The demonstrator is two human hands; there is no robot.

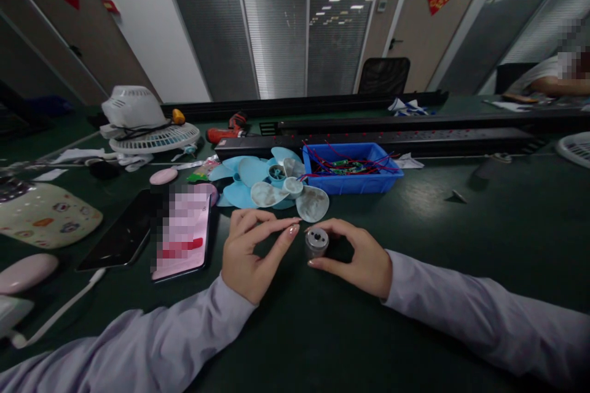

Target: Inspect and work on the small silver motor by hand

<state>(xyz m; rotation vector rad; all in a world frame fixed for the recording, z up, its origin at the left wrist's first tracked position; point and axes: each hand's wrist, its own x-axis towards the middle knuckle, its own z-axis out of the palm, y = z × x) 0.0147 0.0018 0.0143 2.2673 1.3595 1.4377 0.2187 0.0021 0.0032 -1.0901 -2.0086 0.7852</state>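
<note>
In the middle of the table, my right hand (357,256) grips a small silver metal cylinder (317,243), which looks like a small motor, between thumb and fingers. Its round top faces up and shows a few dark holes. Just left of it is my left hand (255,252), thumb and index fingertips brought close in a pinch. Whatever is between those fingertips, if anything, is too small to make out. Beyond both hands lie several blue and grey fan blades (312,204), partly stacked.
A blue bin (354,183) with red wires and green circuit boards stands behind the blades. Two phones (184,239) (122,230) lie left. Farther back are a red drill (225,133), a white fan (138,116) and black rails (391,140). A person (548,77) sits far right.
</note>
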